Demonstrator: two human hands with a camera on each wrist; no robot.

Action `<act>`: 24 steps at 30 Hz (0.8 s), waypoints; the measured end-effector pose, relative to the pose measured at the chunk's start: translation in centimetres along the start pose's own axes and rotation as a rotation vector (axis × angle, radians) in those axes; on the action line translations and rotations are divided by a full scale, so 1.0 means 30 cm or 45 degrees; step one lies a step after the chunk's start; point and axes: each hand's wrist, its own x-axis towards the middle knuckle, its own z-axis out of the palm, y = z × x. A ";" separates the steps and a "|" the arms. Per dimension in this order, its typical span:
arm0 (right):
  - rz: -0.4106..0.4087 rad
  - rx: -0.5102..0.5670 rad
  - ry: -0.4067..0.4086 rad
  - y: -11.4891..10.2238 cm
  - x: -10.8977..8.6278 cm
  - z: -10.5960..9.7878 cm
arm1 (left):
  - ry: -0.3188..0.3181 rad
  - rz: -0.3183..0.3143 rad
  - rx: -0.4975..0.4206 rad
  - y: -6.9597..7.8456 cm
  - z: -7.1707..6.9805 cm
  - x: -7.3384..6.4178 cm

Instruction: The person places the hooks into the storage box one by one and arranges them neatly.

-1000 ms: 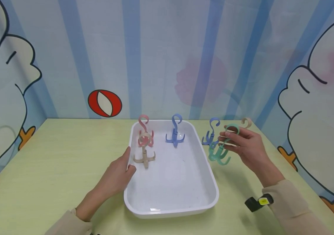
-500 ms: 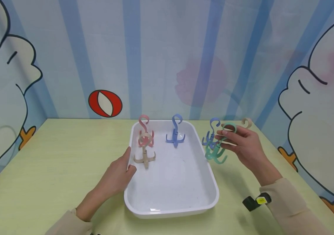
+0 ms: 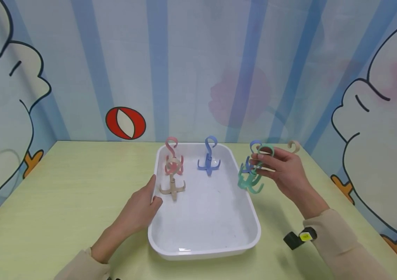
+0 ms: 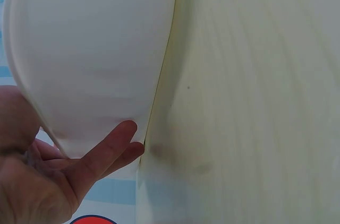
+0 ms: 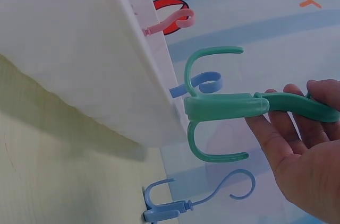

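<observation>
My left hand (image 3: 137, 210) grips the left rim of a white tray (image 3: 212, 229), thumb over the edge and fingers along the outer wall in the left wrist view. By its curved top, my right hand (image 3: 289, 177) holds a green multi-prong hook (image 3: 250, 182), prongs hanging down at the tray's right rim. Inside the tray stand a pink hook (image 3: 174, 166), a beige hook (image 3: 173, 188) and a blue hook (image 3: 208, 163). Another blue hook (image 5: 164, 212) is on the table, partly hidden behind the green one in the head view.
The curl of a beige hook (image 3: 293, 145) shows behind my right hand; its lower part is hidden. The pale green table (image 3: 79, 186) meets a striped backdrop curtain (image 3: 191, 70) at the back. Printed cartoon walls (image 3: 376, 128) flank both sides.
My right hand has moved left with the green hook, bringing it from beside the tray to over its right rim. The left hand and the tray stay in place.
</observation>
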 end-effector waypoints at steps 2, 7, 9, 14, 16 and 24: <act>-0.009 -0.006 -0.009 0.002 0.003 0.006 | 0.000 -0.001 0.002 0.000 -0.001 0.000; -0.030 0.000 -0.034 0.009 0.008 0.021 | -0.006 -0.005 -0.004 0.000 -0.002 0.001; -0.032 0.016 -0.041 0.011 0.008 0.028 | -0.006 -0.004 -0.010 0.000 -0.001 0.002; -0.028 0.017 -0.050 0.015 0.014 0.050 | 0.002 0.010 -0.030 -0.001 0.001 0.004; -0.027 0.002 -0.052 0.019 0.015 0.060 | 0.001 0.013 -0.040 -0.002 0.003 0.006; -0.066 0.036 -0.076 0.034 0.022 0.102 | 0.016 0.002 -0.023 -0.007 -0.003 0.002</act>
